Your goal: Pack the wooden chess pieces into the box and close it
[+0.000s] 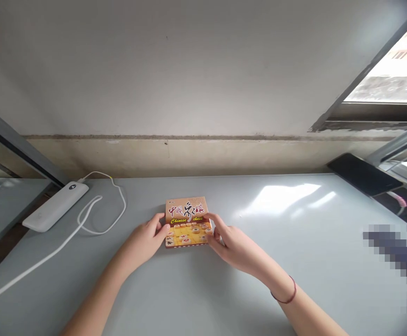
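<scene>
A small, flat Chinese chess box (185, 219) lies on the grey table (203, 294), its printed lid facing up, tan above and yellow below with pictures of round pieces. My left hand (150, 238) grips the box's left edge, the thumb resting on the lid and the fingers along the side. At the right edge, my right hand (229, 240) holds it too, with the index finger on the upper corner and the thumb near the lower one. The right wrist wears a thin dark red cord. Parts of the fingers are hidden behind the box's sides.
A white power bank (56, 205) stands at the table's left edge, its white cable (59, 247) looping over the tabletop. A black phone (364, 173) rests at the far right corner by a metal post. The wall (189, 84) borders the back, with a window at upper right.
</scene>
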`<act>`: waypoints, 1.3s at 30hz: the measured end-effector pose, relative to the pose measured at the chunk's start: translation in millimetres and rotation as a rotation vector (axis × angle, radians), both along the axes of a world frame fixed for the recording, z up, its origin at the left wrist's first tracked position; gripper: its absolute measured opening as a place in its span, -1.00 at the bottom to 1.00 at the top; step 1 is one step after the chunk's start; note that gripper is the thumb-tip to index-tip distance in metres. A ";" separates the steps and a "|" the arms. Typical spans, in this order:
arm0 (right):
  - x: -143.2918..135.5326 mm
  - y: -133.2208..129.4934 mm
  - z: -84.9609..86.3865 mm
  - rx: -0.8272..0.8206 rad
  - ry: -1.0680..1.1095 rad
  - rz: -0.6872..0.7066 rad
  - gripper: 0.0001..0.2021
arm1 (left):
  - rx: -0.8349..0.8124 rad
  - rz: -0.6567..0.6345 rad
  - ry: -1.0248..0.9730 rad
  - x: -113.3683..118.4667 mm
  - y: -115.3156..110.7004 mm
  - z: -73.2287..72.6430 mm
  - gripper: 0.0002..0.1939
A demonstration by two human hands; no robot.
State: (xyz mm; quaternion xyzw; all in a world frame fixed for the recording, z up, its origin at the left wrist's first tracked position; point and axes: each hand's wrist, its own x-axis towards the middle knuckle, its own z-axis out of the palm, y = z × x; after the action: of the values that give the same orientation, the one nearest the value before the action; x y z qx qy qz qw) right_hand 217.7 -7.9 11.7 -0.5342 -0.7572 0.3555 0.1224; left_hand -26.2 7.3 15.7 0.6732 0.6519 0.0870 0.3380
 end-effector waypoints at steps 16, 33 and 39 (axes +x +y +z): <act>-2.8 13.5 -18.7 0.148 -0.047 -0.127 -0.61 | 0.531 -0.081 0.120 11.4 18.1 -43.1 -0.62; 18.8 34.3 -26.9 0.284 -0.071 -0.260 -0.67 | 0.563 0.002 0.248 -0.7 31.3 -39.2 -0.69; 20.3 57.5 -47.1 0.401 -0.472 -0.407 -0.73 | 0.526 0.010 0.420 -1.1 44.0 -43.4 -0.73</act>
State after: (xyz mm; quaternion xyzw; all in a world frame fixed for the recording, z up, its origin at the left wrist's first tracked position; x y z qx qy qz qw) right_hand 238.0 49.5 -35.4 -0.7066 -0.6974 0.0354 0.1147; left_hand -27.4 51.3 -27.7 0.7376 0.6656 0.1135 0.0106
